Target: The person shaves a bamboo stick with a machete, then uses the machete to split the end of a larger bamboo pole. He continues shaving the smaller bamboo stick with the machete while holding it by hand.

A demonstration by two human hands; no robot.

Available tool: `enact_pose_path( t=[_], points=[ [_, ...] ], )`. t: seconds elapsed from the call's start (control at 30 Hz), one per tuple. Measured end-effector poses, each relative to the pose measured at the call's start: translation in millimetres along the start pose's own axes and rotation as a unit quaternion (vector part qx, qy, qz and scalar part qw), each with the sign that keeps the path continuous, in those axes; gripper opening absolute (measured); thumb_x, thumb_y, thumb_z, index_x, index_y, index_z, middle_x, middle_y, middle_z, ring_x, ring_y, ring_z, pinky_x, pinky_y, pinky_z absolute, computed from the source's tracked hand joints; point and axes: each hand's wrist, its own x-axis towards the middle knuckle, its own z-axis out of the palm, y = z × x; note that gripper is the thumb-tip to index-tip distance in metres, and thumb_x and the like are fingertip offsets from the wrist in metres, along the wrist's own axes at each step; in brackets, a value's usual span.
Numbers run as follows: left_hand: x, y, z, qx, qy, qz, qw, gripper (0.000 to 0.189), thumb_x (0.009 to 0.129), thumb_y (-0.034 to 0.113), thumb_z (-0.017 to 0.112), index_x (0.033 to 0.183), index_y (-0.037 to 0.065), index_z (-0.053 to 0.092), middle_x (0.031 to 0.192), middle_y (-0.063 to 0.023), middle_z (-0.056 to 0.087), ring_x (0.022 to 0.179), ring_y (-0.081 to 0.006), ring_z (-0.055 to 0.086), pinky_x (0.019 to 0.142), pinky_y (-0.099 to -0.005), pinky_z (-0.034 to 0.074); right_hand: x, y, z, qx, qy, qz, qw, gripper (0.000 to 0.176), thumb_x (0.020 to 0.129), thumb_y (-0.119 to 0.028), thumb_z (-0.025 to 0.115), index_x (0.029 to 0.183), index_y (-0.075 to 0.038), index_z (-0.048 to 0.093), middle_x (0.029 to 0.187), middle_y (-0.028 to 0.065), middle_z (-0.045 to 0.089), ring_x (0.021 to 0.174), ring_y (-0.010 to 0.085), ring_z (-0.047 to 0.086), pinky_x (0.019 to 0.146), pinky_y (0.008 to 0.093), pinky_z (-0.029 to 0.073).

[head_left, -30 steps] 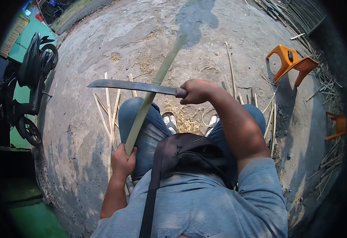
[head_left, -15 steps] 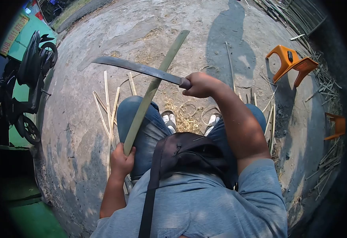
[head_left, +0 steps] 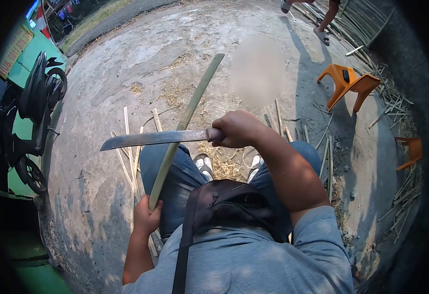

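Dull metal on green bamboo

The right hand's [head_left: 236, 128] blade [head_left: 151, 139] is matt grey steel; the left hand's [head_left: 146, 215] bamboo strip [head_left: 187, 117] is smooth, green.

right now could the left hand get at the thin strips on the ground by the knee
Probably yes: the thin strips lie just beside the left hand with nothing between. But that hand grips the long bamboo slat, so it would have to let go first.

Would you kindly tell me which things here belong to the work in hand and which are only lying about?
In hand:
- left hand, gripping the bamboo strip at its lower end
- right hand, holding the long knife, blade crossing the strip

Lying about:
- thin bamboo slivers on the ground
- tipped orange stool
- parked motorbike
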Motion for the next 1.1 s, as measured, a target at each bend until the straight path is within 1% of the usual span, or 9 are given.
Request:
enact_pose_path(
  t=[0.07, 0.23, 0.37, 0.47, 0.53, 0.73, 0.83, 0.97, 1.1],
  points=[
    [3, -4, -9, -0.035, -0.039, -0.008, 0.999, 0.034, 0.097, 0.032, 0.072, 0.094, 0.001, 0.059, 0.075, -0.017, 0.064, 0.07, -0.0345, 0.065, 0.064, -0.0443, 0.048, -4, 0, -2, -0.039, 0.036, 0.008, 0.999, 0.033, 0.083, -0.046, 0.08, 0.095, -0.016, 0.074, 0.084, 0.0129, 0.073, 0.085, 0.0365, 0.072, 0.075, 0.0508, 0.054],
    [9, -20, -22, -0.142, -0.119, 0.003, 0.983, 0.036, 0.103, 0.036, 0.068, 0.097, 0.001, 0.06, 0.077, -0.0048, 0.06, 0.072, -0.0141, 0.055, 0.065, -0.0356, 0.046, -9, -4, -16, -0.067, 0.007, 0.097, 0.993, 0.032, 0.086, -0.048, 0.076, 0.102, -0.021, 0.075, 0.095, 0.0081, 0.077, 0.095, 0.0302, 0.074, 0.081, 0.0452, 0.058],
    [8, -18, -26, -0.117, -0.12, -0.016, 0.986, 0.041, 0.103, 0.041, 0.068, 0.094, 0.002, 0.06, 0.075, -0.0026, 0.058, 0.072, -0.0121, 0.051, 0.065, -0.0332, 0.045, -16, -11, -24, -0.064, -0.007, 0.113, 0.992, 0.031, 0.088, -0.048, 0.074, 0.105, -0.022, 0.075, 0.098, 0.0073, 0.077, 0.099, 0.0291, 0.074, 0.085, 0.0437, 0.057],
    [2, -10, -28, -0.074, -0.106, -0.064, 0.99, 0.044, 0.103, 0.044, 0.068, 0.092, 0.002, 0.061, 0.075, -0.0012, 0.057, 0.072, -0.0109, 0.05, 0.064, -0.032, 0.044, -19, -2, -15, -0.05, 0.028, 0.083, 0.995, 0.034, 0.087, -0.049, 0.076, 0.102, -0.019, 0.073, 0.091, 0.0109, 0.075, 0.092, 0.0347, 0.073, 0.08, 0.0485, 0.056],
    [-2, -2, -31, -0.052, -0.098, -0.091, 0.99, 0.045, 0.102, 0.045, 0.068, 0.091, 0.002, 0.061, 0.074, -0.0008, 0.056, 0.072, -0.0104, 0.05, 0.064, -0.0316, 0.044, -20, -3, -17, -0.038, 0.027, 0.088, 0.995, 0.031, 0.088, -0.047, 0.074, 0.103, -0.02, 0.074, 0.095, 0.0092, 0.076, 0.096, 0.0317, 0.073, 0.083, 0.0461, 0.057],
    [-2, 0, -20, -0.119, -0.08, -0.091, 0.986, 0.046, 0.101, 0.046, 0.07, 0.1, 0.001, 0.063, 0.079, -0.0018, 0.06, 0.075, -0.0107, 0.054, 0.068, -0.031, 0.045, -18, -13, -11, -0.029, 0.035, 0.061, 0.997, 0.025, 0.087, -0.038, 0.073, 0.1, -0.018, 0.073, 0.095, 0.0096, 0.076, 0.095, 0.0316, 0.074, 0.082, 0.0461, 0.058],
    [1, -21, -13, -0.131, -0.073, -0.049, 0.987, 0.044, 0.097, 0.043, 0.075, 0.104, 0.001, 0.063, 0.084, -0.0013, 0.063, 0.077, -0.0108, 0.056, 0.07, -0.0305, 0.047, -13, -20, -3, -0.042, 0.024, 0.037, 0.998, 0.02, 0.085, -0.032, 0.073, 0.099, -0.017, 0.073, 0.093, 0.0097, 0.076, 0.093, 0.0322, 0.074, 0.08, 0.0467, 0.058],
    [6, -7, -17, -0.137, -0.115, -0.089, 0.98, 0.043, 0.092, 0.037, 0.082, 0.105, 0.001, 0.063, 0.086, -0.0023, 0.064, 0.077, -0.0124, 0.058, 0.071, -0.0318, 0.049, -2, -6, 12, -0.049, 0.054, 0.026, 0.997, 0.017, 0.083, -0.024, 0.071, 0.098, -0.016, 0.073, 0.093, 0.0092, 0.076, 0.093, 0.0322, 0.074, 0.08, 0.0467, 0.058],
    [13, -8, -15, -0.124, -0.122, -0.106, 0.979, 0.042, 0.089, 0.033, 0.085, 0.105, 0.001, 0.063, 0.084, -0.0029, 0.063, 0.077, -0.0137, 0.059, 0.069, -0.0332, 0.049, 13, 14, 7, 0.004, 0.041, 0.137, 0.99, 0.021, 0.085, -0.021, 0.068, 0.105, -0.016, 0.075, 0.101, 0.0109, 0.076, 0.098, 0.0328, 0.074, 0.085, 0.0466, 0.058]
  ],
)
